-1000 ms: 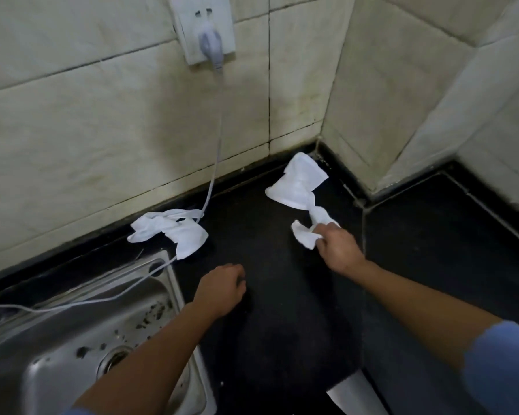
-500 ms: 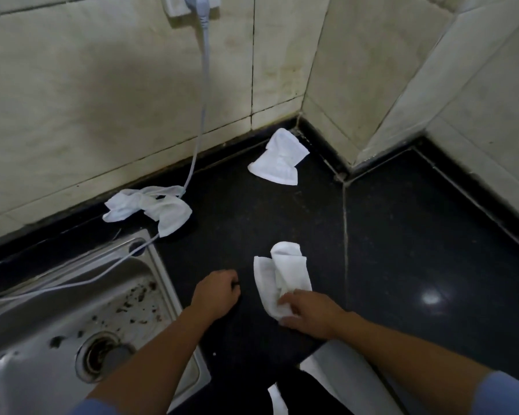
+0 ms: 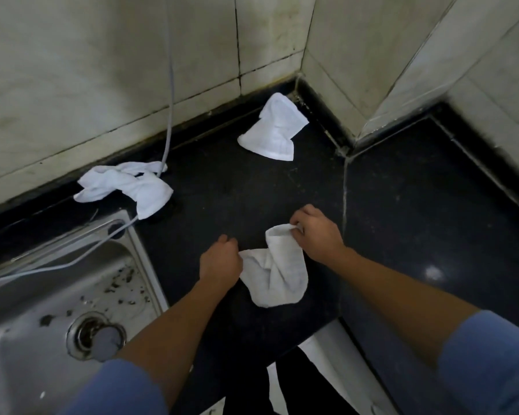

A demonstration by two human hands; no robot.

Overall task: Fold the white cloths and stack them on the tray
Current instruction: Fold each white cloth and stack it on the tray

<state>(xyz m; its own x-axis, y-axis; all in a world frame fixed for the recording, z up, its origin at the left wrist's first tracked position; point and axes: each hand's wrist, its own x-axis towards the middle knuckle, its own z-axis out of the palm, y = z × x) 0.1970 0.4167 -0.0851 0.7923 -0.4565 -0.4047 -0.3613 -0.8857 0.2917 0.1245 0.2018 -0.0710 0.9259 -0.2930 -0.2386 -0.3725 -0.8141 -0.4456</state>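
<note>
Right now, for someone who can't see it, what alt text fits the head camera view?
A person's left hand and right hand hold a crumpled white cloth on a black countertop. A second cloth lies in the tiled corner; a third cloth lies over a grey cable beside a steel sink.

Soft white woven cloth [image 3: 277,274] lies on the glossy black stone counter [image 3: 417,205]; left, a brushed steel sink [image 3: 27,339], speckled.

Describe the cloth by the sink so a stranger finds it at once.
Start at the steel sink on the left; beyond its far corner lies a white cloth. Unlike the cloth in the wall corner and the held cloth, it is twisted, and the cable runs into it.
</note>
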